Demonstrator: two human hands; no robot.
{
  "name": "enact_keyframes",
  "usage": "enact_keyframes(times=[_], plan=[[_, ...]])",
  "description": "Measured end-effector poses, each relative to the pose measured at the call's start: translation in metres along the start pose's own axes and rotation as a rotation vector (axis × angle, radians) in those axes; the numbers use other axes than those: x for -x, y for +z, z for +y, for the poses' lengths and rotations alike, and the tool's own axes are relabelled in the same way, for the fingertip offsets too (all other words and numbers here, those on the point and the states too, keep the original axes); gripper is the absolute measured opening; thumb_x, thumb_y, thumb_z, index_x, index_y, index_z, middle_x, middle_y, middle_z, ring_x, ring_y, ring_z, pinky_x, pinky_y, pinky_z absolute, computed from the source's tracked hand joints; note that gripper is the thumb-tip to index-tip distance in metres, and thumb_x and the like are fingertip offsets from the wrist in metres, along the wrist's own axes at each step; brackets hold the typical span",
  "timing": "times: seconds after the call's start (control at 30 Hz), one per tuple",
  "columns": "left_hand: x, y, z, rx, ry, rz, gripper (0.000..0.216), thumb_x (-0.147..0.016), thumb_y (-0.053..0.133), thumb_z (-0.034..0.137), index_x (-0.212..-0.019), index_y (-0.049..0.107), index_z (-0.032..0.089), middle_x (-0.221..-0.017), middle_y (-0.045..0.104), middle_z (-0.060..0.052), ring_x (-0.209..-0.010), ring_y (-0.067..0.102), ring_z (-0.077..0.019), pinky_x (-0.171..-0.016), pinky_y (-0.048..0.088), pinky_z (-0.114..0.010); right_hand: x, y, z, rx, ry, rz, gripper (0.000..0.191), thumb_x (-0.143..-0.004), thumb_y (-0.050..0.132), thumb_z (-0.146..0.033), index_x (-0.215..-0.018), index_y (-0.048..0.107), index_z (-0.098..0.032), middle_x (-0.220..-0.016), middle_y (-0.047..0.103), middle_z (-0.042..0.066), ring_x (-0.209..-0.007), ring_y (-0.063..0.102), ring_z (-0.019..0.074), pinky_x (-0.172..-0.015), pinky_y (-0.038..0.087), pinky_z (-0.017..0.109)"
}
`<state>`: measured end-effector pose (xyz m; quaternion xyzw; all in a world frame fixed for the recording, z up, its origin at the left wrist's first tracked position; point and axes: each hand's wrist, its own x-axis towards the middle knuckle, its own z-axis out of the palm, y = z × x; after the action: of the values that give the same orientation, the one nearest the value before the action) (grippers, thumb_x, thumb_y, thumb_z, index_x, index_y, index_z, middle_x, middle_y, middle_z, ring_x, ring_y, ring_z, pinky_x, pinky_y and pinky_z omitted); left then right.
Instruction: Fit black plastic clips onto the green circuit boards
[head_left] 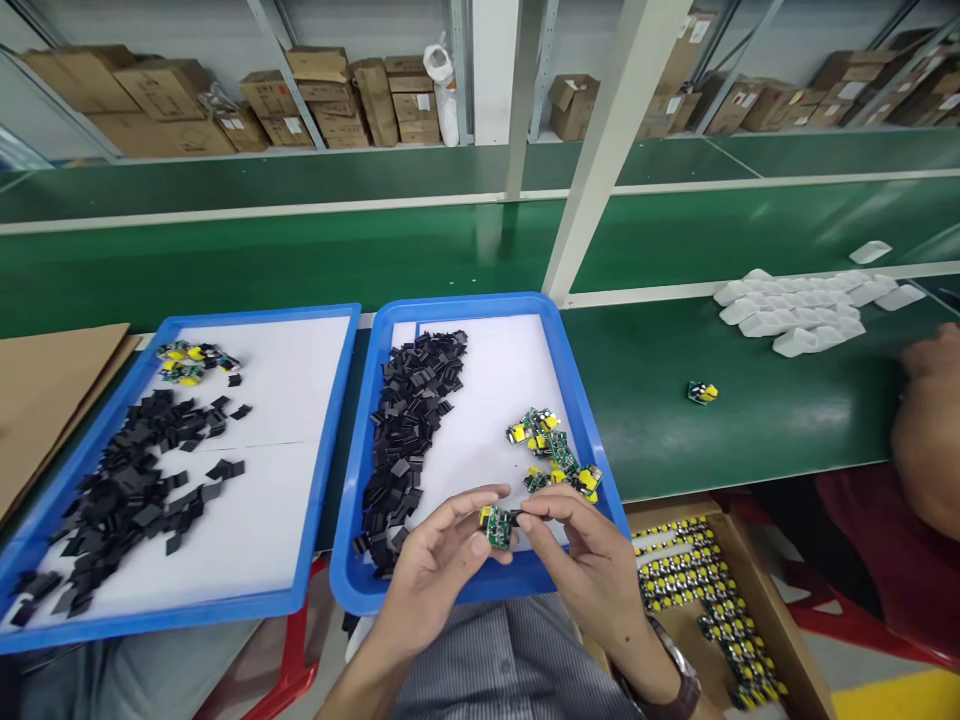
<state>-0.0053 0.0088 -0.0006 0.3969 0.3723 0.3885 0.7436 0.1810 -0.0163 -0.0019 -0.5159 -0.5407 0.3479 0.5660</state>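
Observation:
My left hand (442, 555) pinches a small green circuit board (496, 527) with a yellow part, over the near edge of the middle blue tray (480, 305). My right hand (589, 560) is closed in a pinch on a small black piece (517, 518) pressed against that board. In the tray lie a long heap of black pieces (409, 430) on the left and a cluster of green and yellow boards (555, 460) on the right, just beyond my fingers.
A second blue tray (247, 318) at the left holds more black pieces and a few boards. A cardboard box (780, 620) of boards sits at lower right. White housings (802, 315) and one stray board (703, 392) lie on the green belt. Another person's arm (926, 430) is at the right edge.

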Motion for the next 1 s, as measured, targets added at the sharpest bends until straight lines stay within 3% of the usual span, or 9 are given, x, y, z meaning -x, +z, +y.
enact_keyframes(times=[0.1, 0.17, 0.3, 0.37, 0.43, 0.6, 0.77, 1.0], plan=[[-0.001, 0.0, -0.002, -0.003, -0.059, 0.063, 0.032, -0.104, 0.062, 0.038, -0.13, 0.07, 0.02, -0.079, 0.076, -0.006, -0.075, 0.074, -0.0185, -0.073, 0.06, -0.029, 0.001, -0.002, 0.001, -0.034, -0.044, -0.031, 0.023, -0.095, 0.069, -0.008, -0.107, 0.074, -0.027, -0.098, 0.074, 0.003, -0.095, 0.071, 0.0187, -0.082, 0.06, 0.032], [-0.002, 0.001, -0.003, 0.038, -0.089, 0.062, 0.033, -0.104, 0.063, 0.041, -0.126, 0.071, 0.019, -0.07, 0.072, -0.004, -0.067, 0.071, -0.0167, -0.066, 0.058, -0.027, 0.001, -0.004, 0.0, -0.037, -0.075, -0.071, 0.025, -0.096, 0.068, -0.007, -0.108, 0.074, -0.027, -0.098, 0.074, 0.003, -0.094, 0.072, 0.0186, -0.081, 0.06, 0.032], [-0.002, 0.002, -0.003, 0.129, -0.113, -0.05, 0.045, -0.09, 0.082, 0.033, -0.132, 0.07, 0.02, -0.078, 0.069, -0.002, -0.063, 0.064, -0.0119, -0.058, 0.055, -0.024, -0.002, -0.006, -0.003, 0.019, -0.105, -0.118, 0.022, -0.096, 0.066, -0.007, -0.106, 0.075, -0.025, -0.096, 0.075, 0.004, -0.09, 0.072, 0.0197, -0.079, 0.061, 0.034], [-0.001, 0.001, -0.001, 0.136, -0.125, -0.095, 0.05, -0.089, 0.083, 0.027, -0.137, 0.068, 0.022, -0.076, 0.067, 0.0, -0.062, 0.061, -0.0106, -0.056, 0.054, -0.022, -0.003, -0.007, -0.005, 0.042, -0.125, -0.141, 0.022, -0.096, 0.066, -0.008, -0.107, 0.074, -0.025, -0.095, 0.075, 0.005, -0.089, 0.073, 0.0208, -0.078, 0.061, 0.036], [0.0, 0.001, 0.0, 0.131, -0.108, -0.121, 0.046, -0.093, 0.079, 0.026, -0.137, 0.069, 0.023, -0.08, 0.07, -0.002, -0.069, 0.065, -0.0125, -0.063, 0.057, -0.025, -0.003, -0.008, -0.007, 0.05, -0.154, -0.152, 0.023, -0.096, 0.066, -0.007, -0.109, 0.073, -0.025, -0.095, 0.075, 0.005, -0.088, 0.073, 0.0212, -0.078, 0.061, 0.037], [0.0, 0.0, 0.002, 0.063, -0.016, -0.117, 0.035, -0.094, 0.078, 0.025, -0.128, 0.075, 0.025, -0.125, 0.071, -0.009, -0.109, 0.069, -0.0215, -0.094, 0.058, -0.033, -0.005, -0.01, -0.011, 0.045, -0.2, -0.177, 0.029, -0.096, 0.064, -0.002, -0.112, 0.071, -0.024, -0.095, 0.074, 0.004, -0.089, 0.071, 0.0202, -0.079, 0.06, 0.037], [0.002, -0.004, -0.003, 0.055, -0.058, -0.13, 0.041, -0.097, 0.074, 0.027, -0.138, 0.069, 0.03, -0.122, 0.075, -0.007, -0.111, 0.07, -0.0208, -0.1, 0.056, -0.034, -0.004, -0.013, -0.012, 0.049, -0.179, -0.215, 0.028, -0.096, 0.064, -0.002, -0.112, 0.071, -0.024, -0.095, 0.074, 0.004, -0.09, 0.071, 0.0201, -0.08, 0.059, 0.038], [0.002, -0.004, -0.004, 0.003, -0.046, -0.096, 0.036, -0.095, 0.076, 0.027, -0.131, 0.073, 0.03, -0.122, 0.075, -0.006, -0.115, 0.069, -0.0207, -0.106, 0.053, -0.035, -0.002, -0.012, -0.012, 0.087, -0.152, -0.235, 0.024, -0.097, 0.065, -0.006, -0.112, 0.071, -0.024, -0.097, 0.074, 0.004, -0.089, 0.071, 0.0195, -0.078, 0.06, 0.036]])
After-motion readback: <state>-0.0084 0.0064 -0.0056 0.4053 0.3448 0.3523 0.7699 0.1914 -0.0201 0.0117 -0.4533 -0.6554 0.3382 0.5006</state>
